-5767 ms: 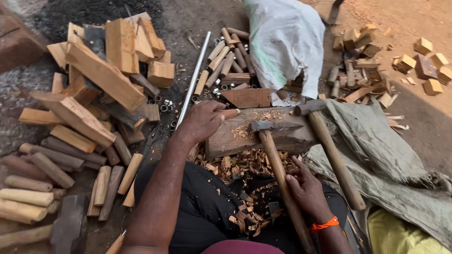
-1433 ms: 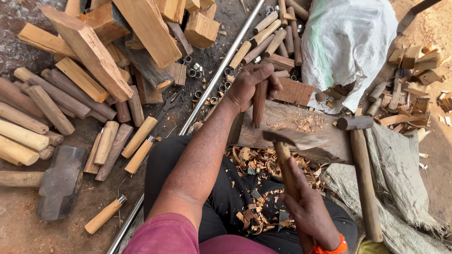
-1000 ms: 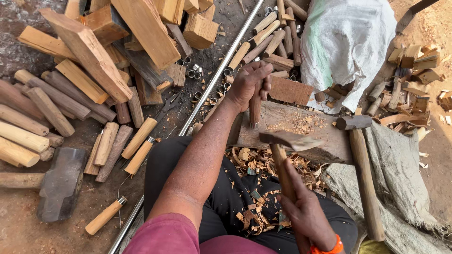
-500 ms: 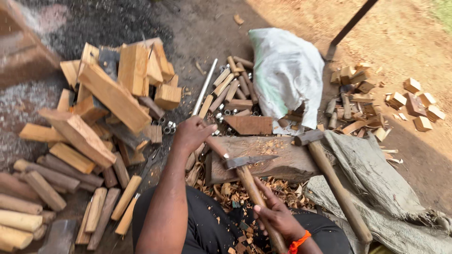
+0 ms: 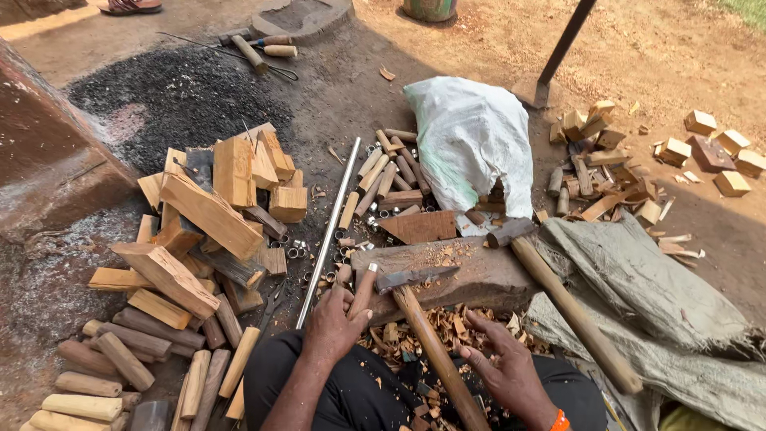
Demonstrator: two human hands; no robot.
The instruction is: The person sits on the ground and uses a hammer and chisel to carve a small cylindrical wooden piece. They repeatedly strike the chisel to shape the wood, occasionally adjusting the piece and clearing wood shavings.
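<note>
Both hands sit low in the view, just this side of the long, weathered, flat-topped log block (image 5: 471,275) that lies crosswise in front of the person. That block is the biggest thing here; its long axis runs left to right, and pale wood chips (image 5: 423,327) are heaped against its near face.

On it rests the adze-like chopping tool with a dark iron head and long pale wooden handle (image 5: 427,339). The head lies on the block top; the handle slants down and right toward the person, ending between the 2 hands, nearer the right one.

Right hand (image 5: 503,371) hovers just right of that handle with fingers spread and loose, grasping nothing; whether a fingertip brushes the wood cannot be told.

Left hand (image 5: 335,319) is clenched round the short round wooden peg with a metal ring at its tip (image 5: 363,289). The peg tilts up and away, its ringed end touching or nearly touching the block's left end, just left of the iron head.

A second long-handled hammer (image 5: 570,307) lies apart to the right.
</note>
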